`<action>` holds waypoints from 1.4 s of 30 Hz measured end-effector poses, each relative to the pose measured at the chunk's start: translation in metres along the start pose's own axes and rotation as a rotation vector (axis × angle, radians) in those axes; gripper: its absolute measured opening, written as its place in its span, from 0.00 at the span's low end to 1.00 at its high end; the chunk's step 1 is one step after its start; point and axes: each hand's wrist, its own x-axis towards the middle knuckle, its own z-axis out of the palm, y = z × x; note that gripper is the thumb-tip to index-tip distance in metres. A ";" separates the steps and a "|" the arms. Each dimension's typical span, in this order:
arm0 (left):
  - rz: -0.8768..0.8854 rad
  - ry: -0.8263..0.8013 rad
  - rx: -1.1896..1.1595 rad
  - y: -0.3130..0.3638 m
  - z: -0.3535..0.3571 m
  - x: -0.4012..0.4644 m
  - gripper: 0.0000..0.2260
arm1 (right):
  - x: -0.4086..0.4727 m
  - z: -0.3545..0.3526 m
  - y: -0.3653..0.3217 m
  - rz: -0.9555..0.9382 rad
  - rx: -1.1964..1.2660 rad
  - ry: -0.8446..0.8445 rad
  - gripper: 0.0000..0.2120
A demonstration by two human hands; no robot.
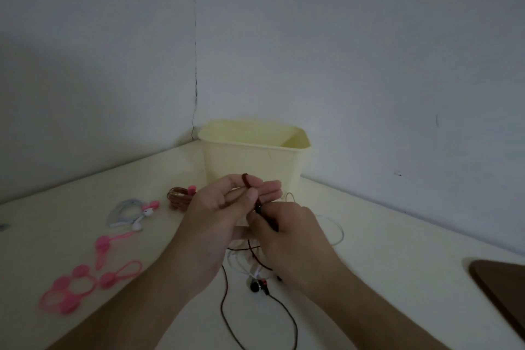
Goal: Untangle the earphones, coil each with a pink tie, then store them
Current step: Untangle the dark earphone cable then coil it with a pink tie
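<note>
Dark reddish-brown earphone cable [246, 181] looped over fingers of left hand [227, 207] at frame centre, thumb-pinned, presumably as coiling former. Right hand [287, 236] pinched on cable below, feeding slack. Pale yellow plastic tub [252, 156] kept behind for storage. Loose pink silicone ties [79, 278] laid lower left, within reach.

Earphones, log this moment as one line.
left hand: holds dark red earphone cable | right hand: grips cable | pink ties: loose | bin: behind

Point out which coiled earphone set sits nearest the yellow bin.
The dark red coiled earphones bound with a pink tie, just left of the pale yellow plastic bin. The white coiled earphones lie farther left, toward the loose pink silicone ties.
</note>
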 end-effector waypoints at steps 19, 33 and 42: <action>0.174 0.158 0.137 -0.005 -0.012 0.007 0.09 | -0.004 -0.006 -0.004 -0.010 0.053 -0.146 0.18; -0.111 -0.280 -0.036 -0.014 -0.005 0.004 0.12 | 0.010 -0.033 0.008 -0.052 0.080 0.245 0.15; 0.090 -0.002 -0.027 -0.003 -0.001 0.004 0.15 | 0.004 -0.013 0.003 -0.053 -0.066 -0.040 0.21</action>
